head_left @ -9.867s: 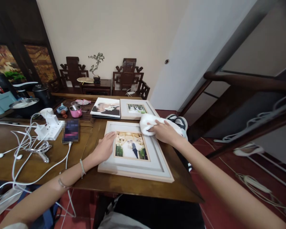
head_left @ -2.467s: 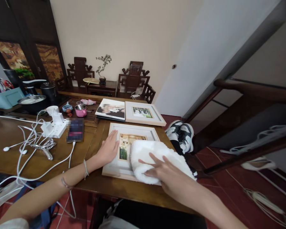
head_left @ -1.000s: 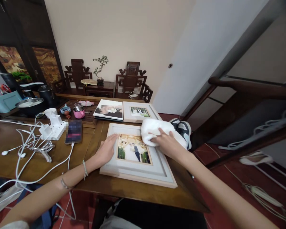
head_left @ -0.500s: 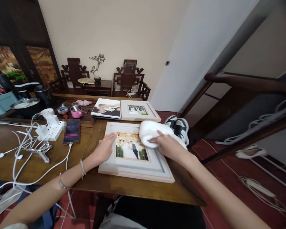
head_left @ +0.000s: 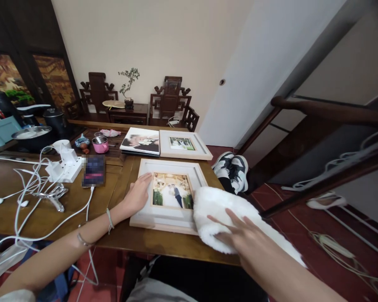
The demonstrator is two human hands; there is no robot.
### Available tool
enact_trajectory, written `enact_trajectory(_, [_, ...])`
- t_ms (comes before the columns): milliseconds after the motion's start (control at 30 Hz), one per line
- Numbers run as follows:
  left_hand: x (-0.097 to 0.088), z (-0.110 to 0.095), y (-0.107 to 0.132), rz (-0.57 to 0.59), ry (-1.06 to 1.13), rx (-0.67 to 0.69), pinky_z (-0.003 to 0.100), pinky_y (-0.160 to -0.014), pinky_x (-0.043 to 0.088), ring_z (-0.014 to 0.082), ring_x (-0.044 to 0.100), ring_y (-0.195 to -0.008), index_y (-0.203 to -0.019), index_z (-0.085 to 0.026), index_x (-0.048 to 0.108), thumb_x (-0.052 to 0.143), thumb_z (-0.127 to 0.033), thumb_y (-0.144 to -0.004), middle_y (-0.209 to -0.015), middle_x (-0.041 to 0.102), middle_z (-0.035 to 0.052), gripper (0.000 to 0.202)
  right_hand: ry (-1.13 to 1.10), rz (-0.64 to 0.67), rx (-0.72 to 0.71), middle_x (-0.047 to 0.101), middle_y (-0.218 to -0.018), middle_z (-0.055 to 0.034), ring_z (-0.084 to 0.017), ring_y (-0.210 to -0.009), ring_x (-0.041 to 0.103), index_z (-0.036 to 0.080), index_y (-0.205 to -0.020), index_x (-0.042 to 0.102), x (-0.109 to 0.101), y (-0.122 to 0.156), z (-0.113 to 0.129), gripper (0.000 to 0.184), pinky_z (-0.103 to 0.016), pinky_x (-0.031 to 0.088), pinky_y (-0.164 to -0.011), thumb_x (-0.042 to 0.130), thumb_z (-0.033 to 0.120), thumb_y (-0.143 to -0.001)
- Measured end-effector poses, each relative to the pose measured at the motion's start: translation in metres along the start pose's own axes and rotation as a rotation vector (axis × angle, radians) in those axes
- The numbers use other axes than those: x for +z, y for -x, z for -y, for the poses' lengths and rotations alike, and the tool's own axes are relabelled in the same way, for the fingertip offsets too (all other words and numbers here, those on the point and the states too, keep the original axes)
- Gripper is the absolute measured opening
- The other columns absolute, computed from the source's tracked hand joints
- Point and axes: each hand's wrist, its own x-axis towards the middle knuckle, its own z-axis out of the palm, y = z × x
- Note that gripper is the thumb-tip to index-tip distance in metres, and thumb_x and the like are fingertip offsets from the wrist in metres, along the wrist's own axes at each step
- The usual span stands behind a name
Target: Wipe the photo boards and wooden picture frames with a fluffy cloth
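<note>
A picture frame (head_left: 173, 218) with a pale wood edge and a wedding photo (head_left: 172, 191) lies flat on the wooden table. My left hand (head_left: 139, 193) rests on its left side, fingers stretched out toward the photo. In my right hand (head_left: 236, 230) is a fluffy white cloth (head_left: 227, 201), gripped with the fingers pressed into it. The cloth covers the frame's lower right corner and hangs past the table's right edge.
Behind lie a second frame (head_left: 200, 152) and a photo album (head_left: 135, 147). To the left are a phone (head_left: 93, 171), a power strip (head_left: 69, 170), tangled white cables and a pink cup (head_left: 101, 145). Sneakers (head_left: 231, 167) and a dark wooden chair rail (head_left: 327, 111) are at the right.
My right hand has moved the white cloth down and right, from the frame's upper right side to its lower right corner. My left hand stays in place on the frame.
</note>
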Motion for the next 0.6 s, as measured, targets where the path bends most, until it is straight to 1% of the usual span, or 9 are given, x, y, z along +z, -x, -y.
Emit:
enact_trajectory(67, [0.000,-0.001,0.000,0.002,-0.002,-0.002,0.048,-0.117,0.031,0.0211,0.038,-0.140,-0.137,-0.014,0.048,0.031,0.006,-0.079,-0.147,0.045,0.0116,0.063,-0.009,0.068,0.021,0.039,-0.151,0.0008,-0.042,-0.142,0.021,0.027,-0.120,0.069,-0.011,0.004,0.014,0.077,-0.065,0.028,-0.110,0.043,-0.009,-0.058])
enact_trajectory(100, [0.000,-0.002,0.000,0.003,-0.002,-0.004,0.048,-0.117,0.031,0.0210,0.038,-0.139,-0.137,-0.014,0.048,0.032,0.005,-0.080,-0.147,0.045,0.0115,0.063,-0.022,0.088,0.016,0.039,-0.151,-0.0004,-0.042,-0.142,0.020,0.025,-0.121,0.068,-0.019,-0.001,0.022,0.075,-0.066,0.027,-0.110,0.043,-0.009,-0.059])
enact_trajectory(167, [-0.001,-0.002,0.000,0.004,-0.004,-0.004,0.048,-0.116,0.031,0.0209,0.039,-0.139,-0.137,-0.014,0.048,0.032,0.005,-0.080,-0.147,0.045,0.0119,0.063,-0.073,0.110,-0.045,0.039,-0.151,-0.0037,-0.043,-0.142,0.020,0.021,-0.123,0.067,-0.033,-0.018,0.043,0.072,-0.067,0.026,-0.110,0.043,-0.009,-0.062])
enact_trajectory(267, [-0.004,-0.003,-0.002,0.006,-0.009,-0.009,0.047,-0.116,0.032,0.0211,0.040,-0.138,-0.137,-0.013,0.049,0.033,0.005,-0.079,-0.146,0.047,0.0129,0.062,-0.167,0.059,-0.189,0.040,-0.152,-0.0065,-0.044,-0.142,0.019,0.016,-0.124,0.066,-0.045,-0.049,0.076,0.068,-0.066,0.025,-0.111,0.045,-0.007,-0.064])
enact_trajectory(367, [-0.007,-0.004,-0.003,0.019,0.002,-0.011,0.047,-0.115,0.034,0.0221,0.042,-0.137,-0.135,-0.014,0.051,0.039,0.001,-0.080,-0.145,0.048,0.0126,0.058,-0.215,-0.018,-0.286,0.040,-0.152,-0.0064,-0.041,-0.144,0.016,0.014,-0.124,0.066,-0.045,-0.068,0.096,0.065,-0.062,0.021,-0.114,0.045,-0.006,-0.065])
enact_trajectory(433, [-0.008,-0.005,-0.003,0.025,0.003,-0.018,0.047,-0.115,0.033,0.0221,0.042,-0.137,-0.135,-0.014,0.051,0.038,0.001,-0.080,-0.145,0.048,0.0127,0.058,-0.205,-0.024,-0.286,0.041,-0.151,-0.0073,-0.039,-0.144,0.017,0.013,-0.124,0.065,-0.042,-0.067,0.096,0.063,-0.059,0.020,-0.116,0.045,-0.005,-0.066])
enact_trajectory(500, [-0.008,-0.006,-0.003,0.029,-0.008,-0.027,0.047,-0.115,0.033,0.0215,0.040,-0.138,-0.136,-0.013,0.050,0.035,0.004,-0.079,-0.146,0.047,0.0131,0.062,-0.164,0.008,-0.243,0.042,-0.150,-0.0086,-0.038,-0.144,0.019,0.014,-0.123,0.066,-0.039,-0.056,0.086,0.063,-0.060,0.019,-0.115,0.046,-0.005,-0.066])
enact_trajectory(533, [-0.008,-0.007,-0.002,0.035,-0.016,-0.027,0.047,-0.116,0.032,0.0213,0.039,-0.139,-0.136,-0.012,0.050,0.034,0.006,-0.078,-0.146,0.046,0.0132,0.063,-0.136,0.028,-0.199,0.043,-0.149,-0.0089,-0.038,-0.143,0.022,0.015,-0.121,0.067,-0.038,-0.048,0.078,0.063,-0.063,0.017,-0.114,0.047,-0.005,-0.065])
enact_trajectory(600, [-0.009,-0.009,-0.002,0.056,-0.031,-0.021,0.048,-0.116,0.032,0.0214,0.038,-0.140,-0.136,-0.012,0.049,0.033,0.007,-0.077,-0.147,0.046,0.0128,0.065,-0.069,0.053,-0.066,0.050,-0.144,-0.0092,-0.038,-0.141,0.027,0.019,-0.117,0.070,-0.036,-0.032,0.058,0.065,-0.071,0.008,-0.112,0.045,-0.007,-0.062])
